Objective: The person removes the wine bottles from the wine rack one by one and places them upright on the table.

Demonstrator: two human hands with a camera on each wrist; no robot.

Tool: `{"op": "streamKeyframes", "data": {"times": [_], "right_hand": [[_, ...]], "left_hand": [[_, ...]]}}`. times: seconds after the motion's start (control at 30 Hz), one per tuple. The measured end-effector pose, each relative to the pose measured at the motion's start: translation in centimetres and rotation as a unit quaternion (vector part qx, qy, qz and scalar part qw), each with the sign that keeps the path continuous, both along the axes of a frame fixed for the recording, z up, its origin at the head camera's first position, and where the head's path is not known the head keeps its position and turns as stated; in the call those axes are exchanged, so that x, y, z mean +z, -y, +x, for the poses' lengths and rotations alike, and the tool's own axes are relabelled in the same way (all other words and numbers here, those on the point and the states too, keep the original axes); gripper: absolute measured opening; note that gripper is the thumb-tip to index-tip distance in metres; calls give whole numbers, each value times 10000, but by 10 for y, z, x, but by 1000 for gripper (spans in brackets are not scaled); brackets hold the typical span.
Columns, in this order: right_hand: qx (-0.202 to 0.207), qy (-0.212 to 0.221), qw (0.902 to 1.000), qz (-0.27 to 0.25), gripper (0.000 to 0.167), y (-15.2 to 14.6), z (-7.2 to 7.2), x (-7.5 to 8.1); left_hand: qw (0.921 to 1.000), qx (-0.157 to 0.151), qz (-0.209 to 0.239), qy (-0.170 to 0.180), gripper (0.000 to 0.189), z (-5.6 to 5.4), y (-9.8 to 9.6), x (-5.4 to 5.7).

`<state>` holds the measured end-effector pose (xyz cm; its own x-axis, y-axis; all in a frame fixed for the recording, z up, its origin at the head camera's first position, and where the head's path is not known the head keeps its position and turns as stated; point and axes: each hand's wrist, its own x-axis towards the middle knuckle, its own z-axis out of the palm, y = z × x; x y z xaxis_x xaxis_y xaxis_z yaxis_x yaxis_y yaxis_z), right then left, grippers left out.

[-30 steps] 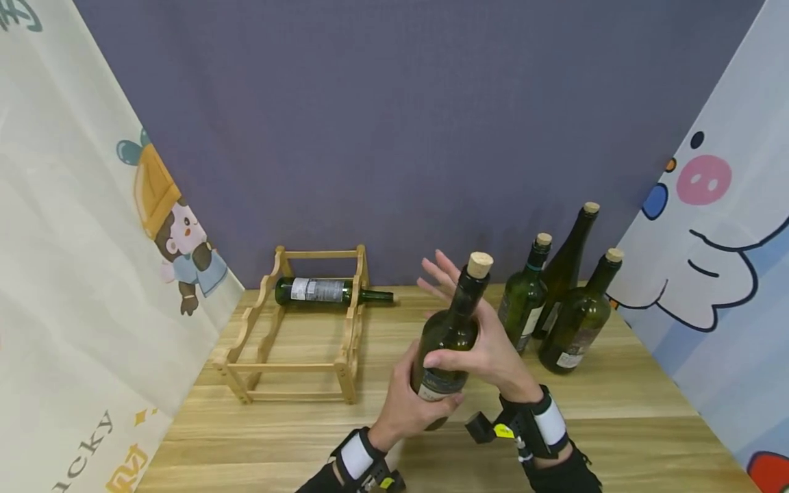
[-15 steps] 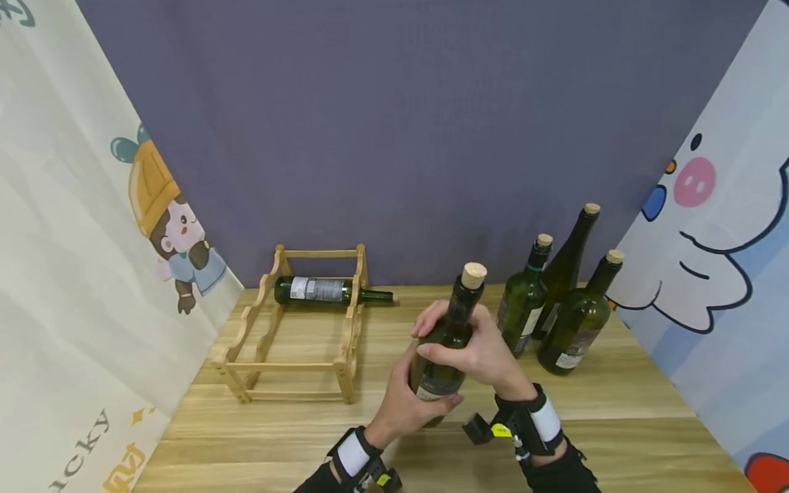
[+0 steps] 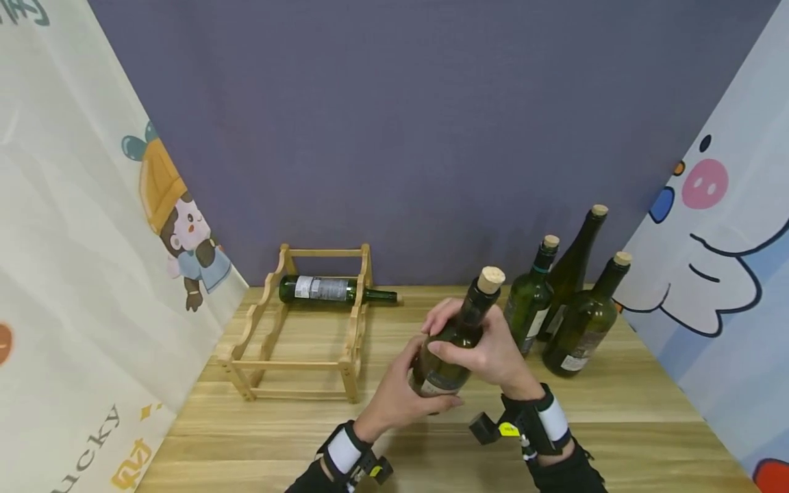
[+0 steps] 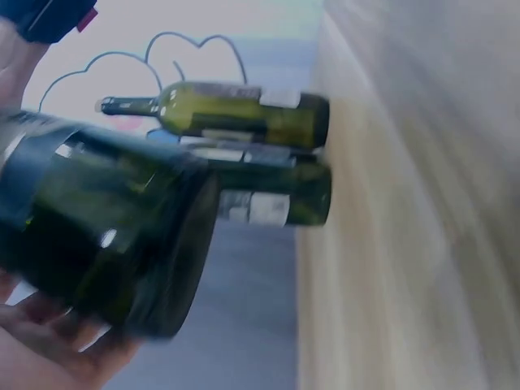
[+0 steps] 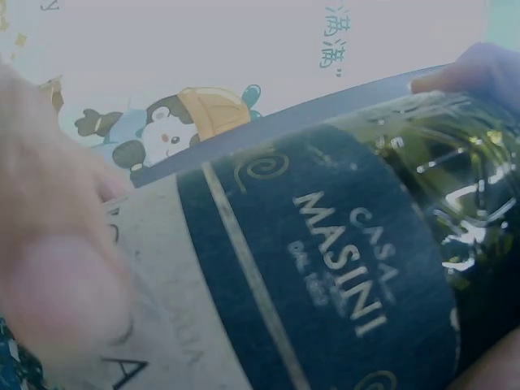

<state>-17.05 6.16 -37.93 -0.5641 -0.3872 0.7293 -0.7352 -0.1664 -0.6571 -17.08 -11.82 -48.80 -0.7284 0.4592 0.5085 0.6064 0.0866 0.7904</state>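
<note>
So the left hand [image 3: 401, 394] wraps round the lower body of a corked bottle [image 3: 439, 375], thumb on the near side, and the right hand [image 3: 487, 352] curls round its shoulder. The bottle is tilted, its base hanging just above the table [image 3: 296, 438]. The glass looks smooth, so if the lower grip loosens I reckon the heavy end could slide and knock the wood. The cork [image 3: 491, 280] sticks up past both hands; catching it on something might wiggle it loose.

Farther left is the wooden rack [image 3: 302, 367]. It looks light, so a clumsy bump could shove it, plus the lying bottle [image 3: 320, 288] in its back row, neck poking out to the right.

Behind the right hand, a green bottle [image 3: 529, 308], a rightmost bottle [image 3: 582, 329] and a tall bottle [image 3: 568, 267] stand bunched up. One careless elbow or knuckle there and they could topple like skittles.
</note>
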Motion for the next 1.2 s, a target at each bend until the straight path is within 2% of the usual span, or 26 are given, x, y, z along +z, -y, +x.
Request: {"op": "streamKeyframes", "data": {"times": [0.1, 0.23, 0.33, 0.5, 0.73, 0.9, 1.07, 1.2], "right_hand": [[-82, -38, 10000, -26, 30, -6, -1, 1], [-156, -86, 9998, -131, 30, -15, -3, 4], [-232, -160, 9994, -217, 29, -22, -4, 5], [-480, -190, 9981, -335, 29, -34, -5, 5], [-667, 11, 9965, -506, 29, -53, -4, -3], [-856, 136, 9943, -627, 28, -70, -2, -3], [-1026, 56, 9915, -804, 28, -83, -2, -2], [-1199, 20, 9886, -909, 27, -92, 0, -5]], "left_hand": [[9979, 401, -471, -207, 93, 0, 8, 7], [9907, 806, -939, -564, 94, -1, 22, 20], [9829, 1130, -1139, -902, 91, -4, 34, 28], [9698, 1614, -1345, -1241, 87, -10, 55, 37], [9548, 2154, -1670, -1187, 88, -11, 82, 35], [9316, 2565, -2267, -1223, 86, -12, 93, 32], [9093, 2861, -2762, -1230, 81, -15, 103, 30], [8997, 2938, -2964, -1282, 70, -16, 108, 26]]}}
